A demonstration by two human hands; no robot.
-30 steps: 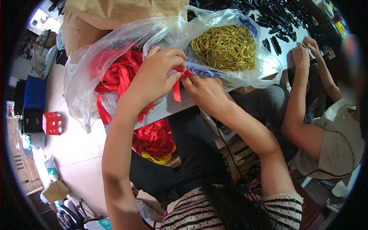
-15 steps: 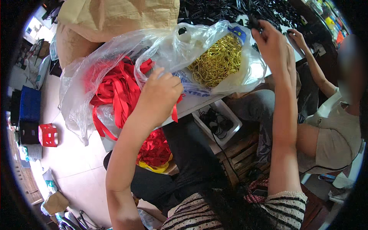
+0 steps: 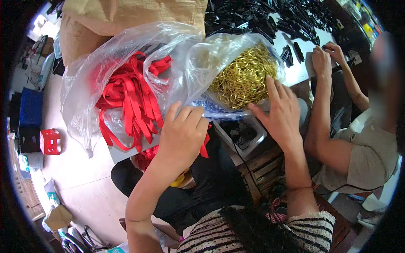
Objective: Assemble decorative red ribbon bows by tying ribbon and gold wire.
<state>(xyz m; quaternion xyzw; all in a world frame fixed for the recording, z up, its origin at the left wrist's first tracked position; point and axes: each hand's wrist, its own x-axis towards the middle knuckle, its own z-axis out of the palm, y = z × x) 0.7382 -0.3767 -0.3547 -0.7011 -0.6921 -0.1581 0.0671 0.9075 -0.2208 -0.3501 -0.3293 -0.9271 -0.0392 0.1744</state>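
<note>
The work stood partway through a single piece, judging by how the hands were placed. The left hand (image 3: 183, 130) was curled, its fingers folded in; a red ribbon piece (image 3: 205, 145) hung out on its right side, apparently gripped, though the hold itself was hidden. The right hand (image 3: 280, 111) was loosely spread, thumb and forefinger parted, at the near right edge of the gold cords (image 3: 247, 76); whether a strand was pinched could not be told.

No join between ribbon and cord was visible, and that step was judged outstanding. Supply was judged ample: a large bundle of red ribbons (image 3: 130, 97) and a full heap of cords lay in clear plastic bagging (image 3: 78, 97) on the tabletop (image 3: 119, 155). A pile of red material (image 3: 145, 159) showed below the tabletop edge, mostly behind the left forearm; whether it was finished stock could not be established.

The ribbon piece was flat, narrow and bright red, with a smooth face; its loose end hung in front of the near tabletop edge, above the wearer's dark-clothed leg (image 3: 215, 168). The cords were thin, shiny and tangled together.
</note>
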